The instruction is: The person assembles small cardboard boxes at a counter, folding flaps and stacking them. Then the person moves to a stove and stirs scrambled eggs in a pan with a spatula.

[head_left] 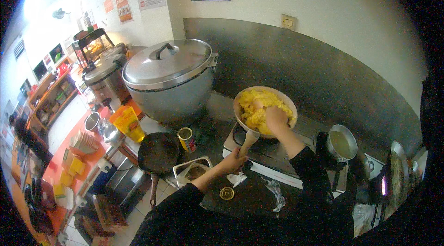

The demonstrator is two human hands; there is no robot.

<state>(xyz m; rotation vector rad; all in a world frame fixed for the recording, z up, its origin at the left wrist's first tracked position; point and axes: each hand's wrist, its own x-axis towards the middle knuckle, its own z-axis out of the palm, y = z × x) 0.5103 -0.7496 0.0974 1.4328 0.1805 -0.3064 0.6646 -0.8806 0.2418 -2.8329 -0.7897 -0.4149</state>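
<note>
A light-coloured frying pan sits over the portable stove, filled with yellow food that looks like scrambled egg. My left hand is closed round the pan's pale handle. Above the food, toward the pan's right side, my right hand reaches down with its fingers curled. A pale shape shows in the food beside those fingers; whether it is a utensil's end cannot be made out. Below the pan, a white crumpled scrap and a round gold lid lie on the dark counter.
A large lidded pot stands at the back left. Nearer are a dark square pan, an open can and a yellow pouch. A small saucepan stands right. Clear plastic wrap lies near my right sleeve.
</note>
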